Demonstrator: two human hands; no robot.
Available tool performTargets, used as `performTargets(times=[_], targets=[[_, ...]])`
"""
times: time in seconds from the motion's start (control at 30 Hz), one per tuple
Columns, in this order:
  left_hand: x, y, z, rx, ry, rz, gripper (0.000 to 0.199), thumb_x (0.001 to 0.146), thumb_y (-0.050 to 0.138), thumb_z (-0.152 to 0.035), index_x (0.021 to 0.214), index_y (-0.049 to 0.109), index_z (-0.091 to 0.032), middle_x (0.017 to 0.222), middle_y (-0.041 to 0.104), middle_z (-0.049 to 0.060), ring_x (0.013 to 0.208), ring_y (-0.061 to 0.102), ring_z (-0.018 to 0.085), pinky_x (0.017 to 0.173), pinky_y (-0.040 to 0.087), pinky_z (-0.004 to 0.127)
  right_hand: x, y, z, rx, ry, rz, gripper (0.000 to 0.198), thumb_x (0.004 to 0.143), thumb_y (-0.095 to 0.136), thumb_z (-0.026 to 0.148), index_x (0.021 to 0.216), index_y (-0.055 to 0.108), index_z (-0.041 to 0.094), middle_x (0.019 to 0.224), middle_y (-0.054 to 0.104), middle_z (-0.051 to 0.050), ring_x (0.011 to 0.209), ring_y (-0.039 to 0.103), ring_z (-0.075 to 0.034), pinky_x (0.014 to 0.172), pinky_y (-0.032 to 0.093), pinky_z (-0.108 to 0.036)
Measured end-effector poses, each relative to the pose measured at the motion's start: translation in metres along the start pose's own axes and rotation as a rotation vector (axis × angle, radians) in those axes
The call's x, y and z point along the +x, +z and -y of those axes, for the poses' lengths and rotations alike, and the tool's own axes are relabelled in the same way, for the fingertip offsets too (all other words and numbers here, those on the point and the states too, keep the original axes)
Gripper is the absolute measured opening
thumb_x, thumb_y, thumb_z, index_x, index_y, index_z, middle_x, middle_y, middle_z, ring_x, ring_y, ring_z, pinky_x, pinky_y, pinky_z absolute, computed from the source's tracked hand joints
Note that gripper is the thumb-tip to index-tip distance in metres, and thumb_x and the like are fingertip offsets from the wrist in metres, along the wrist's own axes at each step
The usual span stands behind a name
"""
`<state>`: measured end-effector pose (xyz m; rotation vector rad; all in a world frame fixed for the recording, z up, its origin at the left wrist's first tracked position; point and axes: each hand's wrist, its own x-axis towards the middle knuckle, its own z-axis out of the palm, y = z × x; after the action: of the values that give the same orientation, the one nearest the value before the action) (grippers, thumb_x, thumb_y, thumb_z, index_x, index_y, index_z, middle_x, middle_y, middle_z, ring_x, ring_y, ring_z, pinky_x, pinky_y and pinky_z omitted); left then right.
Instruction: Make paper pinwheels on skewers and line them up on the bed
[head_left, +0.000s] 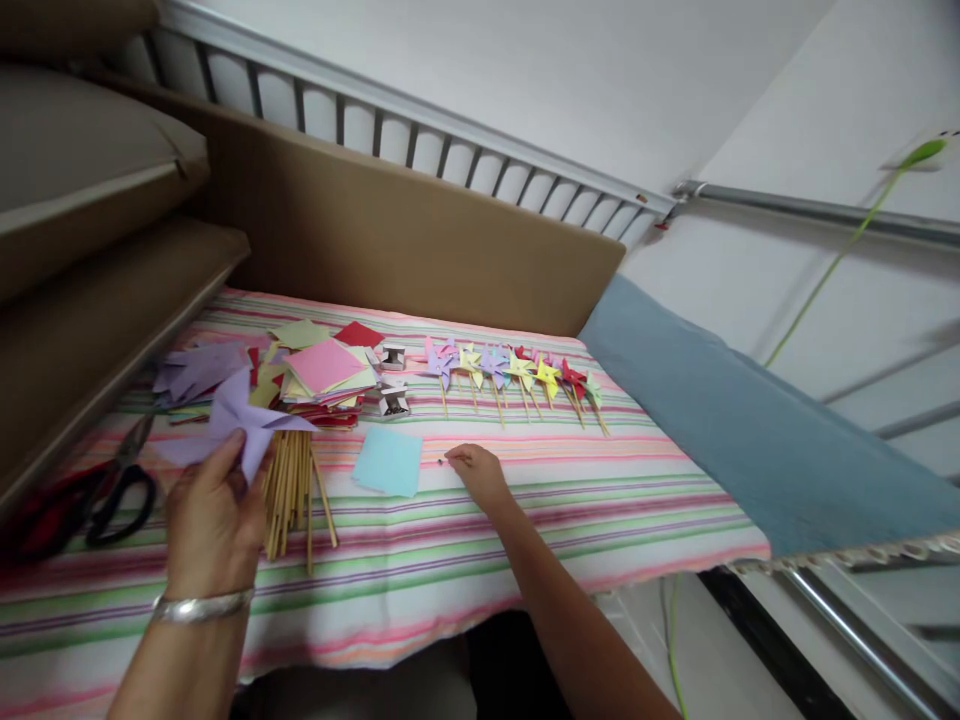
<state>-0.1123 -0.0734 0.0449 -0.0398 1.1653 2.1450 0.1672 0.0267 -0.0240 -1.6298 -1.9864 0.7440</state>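
Note:
My left hand (217, 500) pinches a purple paper pinwheel (236, 415) at its folded middle, holding it above the table. Just right of the light blue paper squares (390, 462), my right hand (476, 470) is closed in a pinch, with a tiny dark-tipped piece at its fingertips, too small to name surely. Beneath the pinwheel and beside my left wrist lies a bundle of thin wooden sticks (289, 495). To the left of that hand rest scissors (124, 495) with dark handles. A small open box (394, 400) holds dark bits; another small box (392, 357) is behind it.
Stacked coloured paper squares (330, 370) and loose purple sheets (199, 372) lie at the back left. Several finished pinwheels on sticks (521, 372) line the back right. A brown board (412, 240) walls the striped cloth (585, 510); brown padded furniture (112, 330) stands left.

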Motion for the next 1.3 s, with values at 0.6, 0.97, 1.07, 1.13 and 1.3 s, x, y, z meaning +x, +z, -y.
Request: performTargets(times=[0.6,0.97,1.07,1.13,1.3], targets=[[-0.025,0.014,0.055,0.177,-0.219,0.308,0.03,0.05,0.079,-0.019,0.076,0.068,-0.011,0.075,0.072,0.007,0.071,0.066,0.018,0.074,0.051,0.031,-0.001,-0.009,0.034,0.102,-0.105,-0.061,0.014,0.077,0.05,0.027,0.073,0.061,0.019,0.078,0.064,-0.004,0.073,0.058,-0.018,0.07,0.043,-0.03],[-0.047,0.031,0.098,0.271,-0.237,0.394,0.025,0.055,0.078,-0.021,0.078,0.071,-0.013,0.077,0.072,0.005,0.068,0.064,0.015,0.068,0.046,0.027,-0.02,-0.006,0.073,0.513,-0.295,0.026,0.007,0.074,0.06,0.024,0.072,0.067,0.024,0.144,0.035,0.0,0.133,0.03,-0.023,0.108,0.023,-0.042],[-0.052,0.035,0.106,0.281,-0.244,0.416,0.025,0.056,0.077,-0.021,0.079,0.071,-0.015,0.078,0.073,0.005,0.07,0.064,0.015,0.069,0.046,0.026,-0.016,-0.001,0.069,0.494,-0.293,0.019,0.008,0.075,0.059,0.023,0.071,0.067,0.023,0.145,0.035,-0.001,0.136,0.024,-0.023,0.109,0.021,-0.044],[-0.054,0.038,0.109,0.277,-0.241,0.434,0.024,0.056,0.077,-0.021,0.078,0.072,-0.015,0.077,0.073,0.004,0.07,0.064,0.015,0.069,0.046,0.026,-0.013,0.0,0.066,0.475,-0.302,0.006,0.009,0.075,0.059,0.022,0.072,0.067,0.023,0.144,0.035,-0.002,0.137,0.021,-0.023,0.109,0.02,-0.044],[-0.058,0.039,0.112,0.279,-0.241,0.46,0.022,0.057,0.076,-0.02,0.078,0.072,-0.015,0.076,0.073,0.004,0.068,0.064,0.015,0.068,0.046,0.026,-0.012,0.0,0.062,0.436,-0.305,-0.008,0.008,0.074,0.06,0.022,0.074,0.068,0.023,0.143,0.038,-0.003,0.136,0.022,-0.024,0.109,0.019,-0.045]])
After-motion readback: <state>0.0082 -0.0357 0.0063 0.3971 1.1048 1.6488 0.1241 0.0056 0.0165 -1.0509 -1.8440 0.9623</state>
